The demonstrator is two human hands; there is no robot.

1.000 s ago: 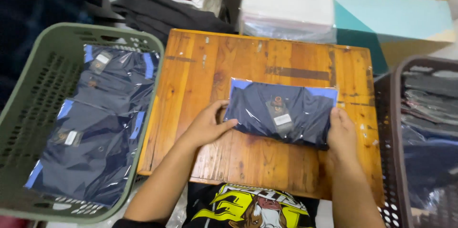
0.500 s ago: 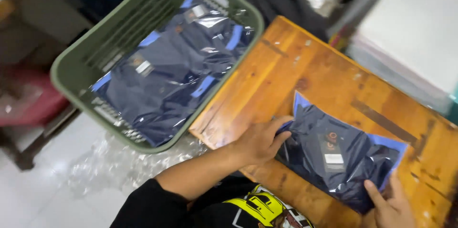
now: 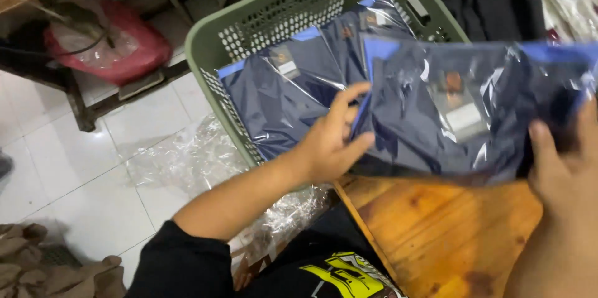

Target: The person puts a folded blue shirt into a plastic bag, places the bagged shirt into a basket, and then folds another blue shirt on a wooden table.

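Grip: both hands held one bagged navy garment (image 3: pixel 461 117) by its ends, lifted above the wooden table (image 3: pixel 436 223) and partly over the green basket (image 3: pixel 212 42).
Floor, far left: white tiles (image 3: pixel 75 173) carried a red plastic bag (image 3: pixel 112 45) under a low shelf, and crumpled clear film (image 3: pixel 187 154) lay beside the basket.
Basket: one green, perforated plastic basket stood left of the table; two folded navy garments in clear bags (image 3: pixel 286 95) were visible inside, each with a blue collar insert and a small tag. Whether more lay beneath could not be told.
Left hand: the left hand (image 3: pixel 330 142) was closed on the near left edge of the held garment, thumb on top, fingers spread underneath and partly hidden.
Held garment: dark navy, folded flat, sealed in glossy clear film, with a blue strip along the upper edge and one pale hang tag near the middle.
Right hand: the right hand (image 3: pixel 560 167) pinched the right end, thumb pressed on the upper face; its fingers were hidden behind the bag.
Count: one garment held, two hands, one basket, one table.
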